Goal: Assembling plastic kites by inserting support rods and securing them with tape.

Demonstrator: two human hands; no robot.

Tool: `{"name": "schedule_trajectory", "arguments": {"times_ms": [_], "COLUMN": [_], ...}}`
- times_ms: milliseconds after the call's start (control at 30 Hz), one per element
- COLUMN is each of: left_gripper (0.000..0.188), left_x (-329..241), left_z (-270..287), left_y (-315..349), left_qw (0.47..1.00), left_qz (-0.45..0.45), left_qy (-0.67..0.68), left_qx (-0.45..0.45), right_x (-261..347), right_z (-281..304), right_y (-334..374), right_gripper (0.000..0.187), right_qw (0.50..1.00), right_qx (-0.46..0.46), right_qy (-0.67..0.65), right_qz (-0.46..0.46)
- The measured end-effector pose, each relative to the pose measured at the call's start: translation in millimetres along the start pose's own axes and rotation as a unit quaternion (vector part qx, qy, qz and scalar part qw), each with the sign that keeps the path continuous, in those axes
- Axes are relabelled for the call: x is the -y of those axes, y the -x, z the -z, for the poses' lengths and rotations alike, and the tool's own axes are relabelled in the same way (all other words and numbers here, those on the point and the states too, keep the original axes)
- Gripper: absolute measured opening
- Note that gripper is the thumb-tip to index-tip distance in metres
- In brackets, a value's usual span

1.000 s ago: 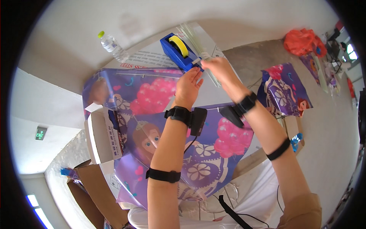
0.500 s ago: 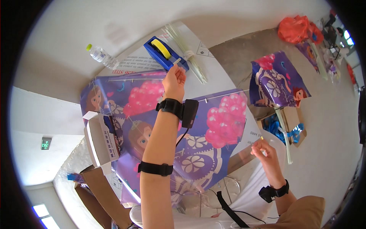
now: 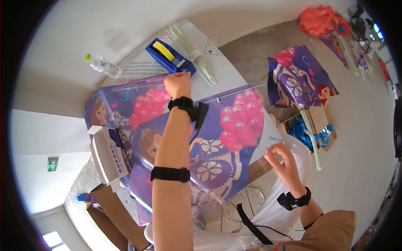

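My left hand is closed, its fingertips together at the front end of a blue tape dispenser with a yellow core. What those fingers pinch is too small to make out. Beneath this arm lies a purple plastic sheet printed with a cartoon girl and pink balloons. A thin white rod runs along its top edge, with a small white strip across it. Off the sheet's right edge, my right hand is raised, thumb and forefinger together; anything between them cannot be made out.
A bundle of pale thin rods lies beside the dispenser. A water bottle is at the far left, an open white box at the left. Another printed sheet rests to the right, by a carton holding blue material.
My left hand's fingers have closed down at the dispenser's front end. A small yellowish bit above my right fingertips no longer shows. The view has shifted slightly.
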State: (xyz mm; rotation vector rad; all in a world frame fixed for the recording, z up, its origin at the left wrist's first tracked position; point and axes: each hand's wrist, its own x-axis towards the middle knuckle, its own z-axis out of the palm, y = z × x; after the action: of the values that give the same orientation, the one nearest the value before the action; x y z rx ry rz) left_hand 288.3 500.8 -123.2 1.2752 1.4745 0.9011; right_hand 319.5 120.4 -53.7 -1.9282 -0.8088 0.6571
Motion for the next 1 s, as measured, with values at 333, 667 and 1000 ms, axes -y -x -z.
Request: {"name": "schedule_trajectory", "arguments": {"times_ms": [333,667,1000], "left_gripper": [0.024,0.005,0.005], "left_x": [-47.8,-17.4,20.0], "left_z": [109.9,206.5,218.8], "left_y": [34.5,97.0,107.6], "left_qw": [0.889,0.906,0.891], "left_qz": [0.035,-0.128,-0.025], "left_qy": [0.393,0.384,0.443], "left_qx": [0.233,0.122,0.096], "right_x": [14.4,51.4,44.2], "right_z": [51.8,56.7,63.2], "right_y": [-13.1,-35.0,-37.5], "right_gripper": [0.012,0.012,0.008], "right_qw": [0.998,0.996,0.995], "right_qx": [0.001,0.041,0.06], "right_qy": [0.061,0.075,0.076], "right_qz": [-0.018,0.04,-0.023]}}
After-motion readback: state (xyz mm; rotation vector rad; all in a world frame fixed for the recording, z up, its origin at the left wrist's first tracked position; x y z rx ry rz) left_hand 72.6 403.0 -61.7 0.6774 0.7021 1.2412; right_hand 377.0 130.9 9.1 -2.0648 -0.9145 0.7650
